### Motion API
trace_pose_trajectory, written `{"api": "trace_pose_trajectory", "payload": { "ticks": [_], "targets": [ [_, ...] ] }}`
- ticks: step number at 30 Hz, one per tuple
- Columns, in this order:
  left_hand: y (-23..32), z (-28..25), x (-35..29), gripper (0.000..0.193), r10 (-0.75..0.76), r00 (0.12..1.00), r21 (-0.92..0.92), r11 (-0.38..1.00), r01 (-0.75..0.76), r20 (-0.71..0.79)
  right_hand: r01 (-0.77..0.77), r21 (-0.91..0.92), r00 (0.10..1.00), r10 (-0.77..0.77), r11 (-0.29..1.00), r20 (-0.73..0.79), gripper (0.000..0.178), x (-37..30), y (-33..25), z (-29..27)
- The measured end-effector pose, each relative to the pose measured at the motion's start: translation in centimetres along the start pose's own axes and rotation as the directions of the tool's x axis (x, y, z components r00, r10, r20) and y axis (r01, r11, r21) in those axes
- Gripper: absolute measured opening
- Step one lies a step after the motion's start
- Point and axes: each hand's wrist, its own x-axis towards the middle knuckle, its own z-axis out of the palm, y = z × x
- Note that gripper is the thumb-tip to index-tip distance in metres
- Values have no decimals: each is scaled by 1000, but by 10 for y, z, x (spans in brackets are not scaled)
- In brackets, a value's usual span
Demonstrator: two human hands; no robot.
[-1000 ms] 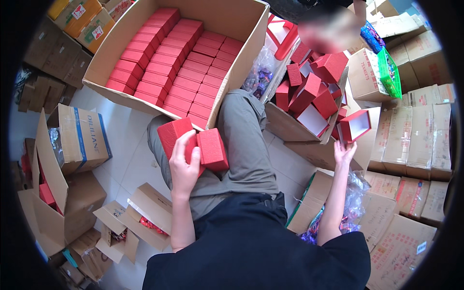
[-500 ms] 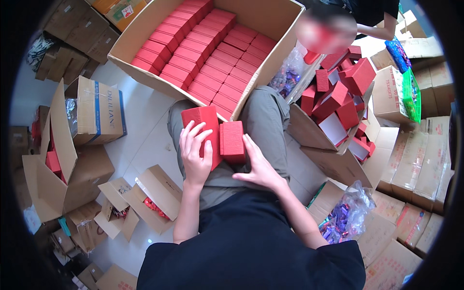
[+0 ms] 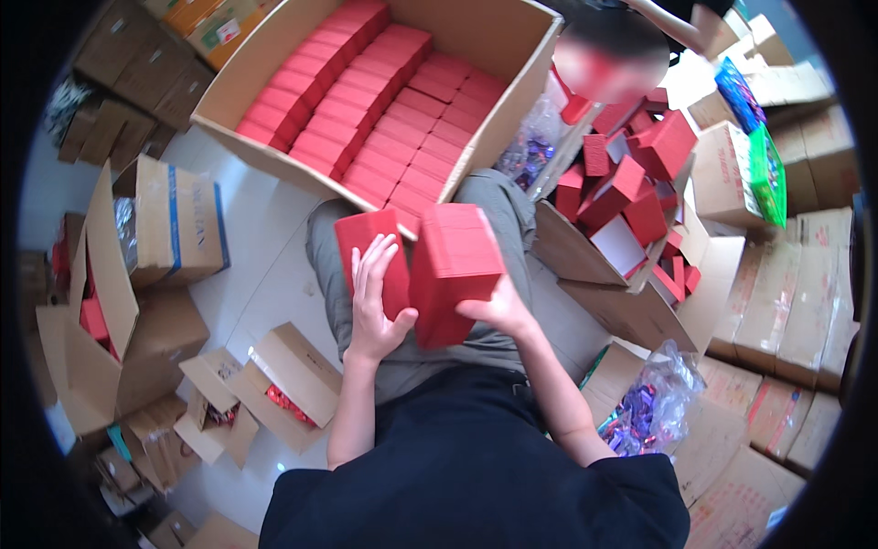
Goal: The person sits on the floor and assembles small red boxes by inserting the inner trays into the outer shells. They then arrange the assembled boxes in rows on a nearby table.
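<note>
Above my lap two red boxes stand side by side. My left hand (image 3: 373, 306) lies along the left red box (image 3: 357, 240), its fingers over the near face and its thumb toward the other box. The right red box (image 3: 454, 261) is lifted closer to me and tilted, showing its top end and a long side. Around its right side is my right hand (image 3: 501, 306), thumb at the near edge and fingers hidden behind. Just beyond, a large carton (image 3: 274, 157) holds rows of red boxes (image 3: 402, 151).
At right, an open carton (image 3: 585, 245) overflows with loose red boxes and lids (image 3: 631, 197). Purple-wrapped pieces in a clear bag (image 3: 651, 403) lie nearer. Open cartons (image 3: 174, 329) crowd the left, stacked cartons (image 3: 777, 302) the far right. Another person's arm (image 3: 672, 23) shows at the top.
The right red box has risen toward me and tilted, with my right hand now around it. The left box has tilted and shifted slightly left.
</note>
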Motion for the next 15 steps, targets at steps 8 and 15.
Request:
{"api": "trace_pose_trajectory", "payload": {
  "ticks": [8, 15],
  "targets": [
    [26, 5, 15, 81, -256, 930, -481, 801, 357, 263, 29, 24, 975, -22, 999, -220, 102, -7, -6, 20],
    [7, 18, 5, 75, -283, 914, -757, 517, 400, 289, 20, 100, 973, 4, 995, -232, 94, -8, -8, 16]
  ]
}}
